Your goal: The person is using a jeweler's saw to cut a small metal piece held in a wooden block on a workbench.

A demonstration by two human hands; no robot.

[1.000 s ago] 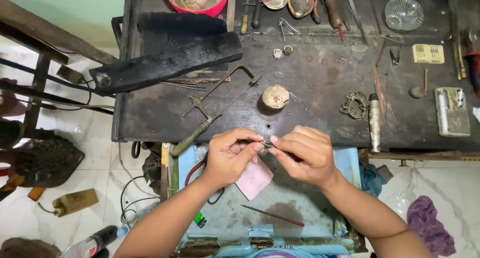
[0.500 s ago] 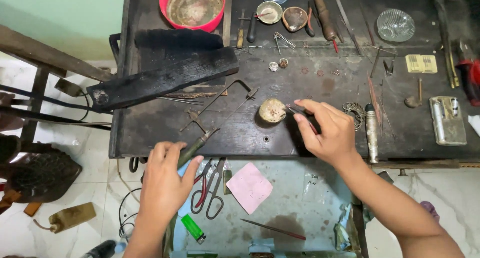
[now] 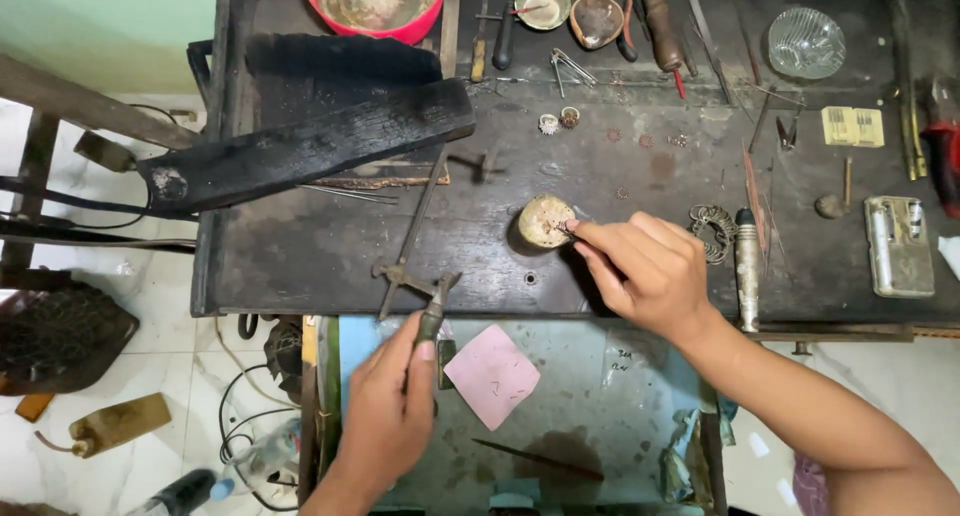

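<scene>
We saw two hands, one small round lump, one pair of pliers and one pink paper square. The round lump (image 3: 545, 221) was pale and tan, a bit rough, and looked like a little puck. It sat on the dark workbench (image 3: 300, 266), near the front edge and about halfway along it. Our right hand (image 3: 645, 271) reached over the front edge of the bench. Its fingers were pinched together on something very small and thin, right at the side of the lump. We could not tell what that tiny thing was. The fingertips just touched the lump. Our left hand (image 3: 395, 411) was closed around the handles of the pliers (image 3: 435, 311). The thumb lay along the top of the handles, and the tip of the pliers pointed up at the front edge of the bench. This hand was lower down, over the blue tray (image 3: 600, 416) under the bench. The pink paper square (image 3: 490, 374) lay flat in that tray, just beside the left hand. One burnt black block of wood (image 3: 310, 146) lay across the left side of the bench. One red bowl (image 3: 375, 1) stood at the back edge, and two small dishes stood near it. One clear glass dish (image 3: 805, 41) was near the back right corner.
</scene>
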